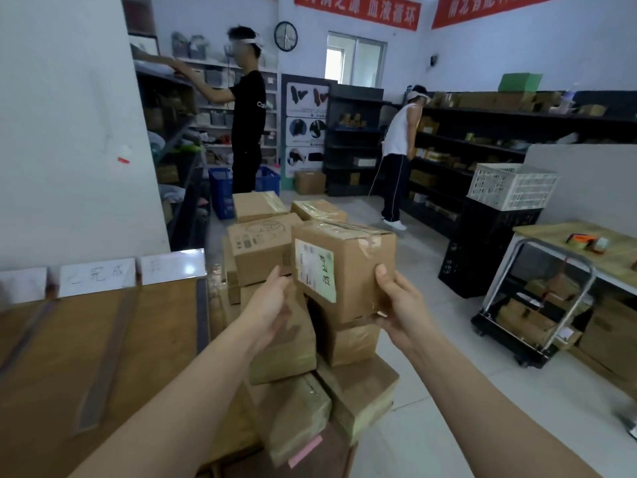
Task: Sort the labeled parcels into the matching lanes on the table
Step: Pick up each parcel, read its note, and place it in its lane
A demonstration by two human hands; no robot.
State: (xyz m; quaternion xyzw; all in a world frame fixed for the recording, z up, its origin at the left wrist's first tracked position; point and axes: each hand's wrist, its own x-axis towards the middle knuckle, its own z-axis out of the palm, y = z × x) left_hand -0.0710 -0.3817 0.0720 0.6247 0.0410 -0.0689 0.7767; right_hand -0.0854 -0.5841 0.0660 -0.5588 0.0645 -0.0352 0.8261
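A brown cardboard box with a pale green handwritten label is held up over a heap of taped cardboard parcels, just right of the brown wooden table. The right hand grips its near right lower corner, thumb on the front face and fingers curled beneath. The left hand meets the box's left edge (too blurred to tell whether it grips). On the table, flat strips divide lanes, with white sign cards along the far edge.

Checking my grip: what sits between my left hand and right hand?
A labeled cardboard parcel, between left hand and right hand; the head view shows it.
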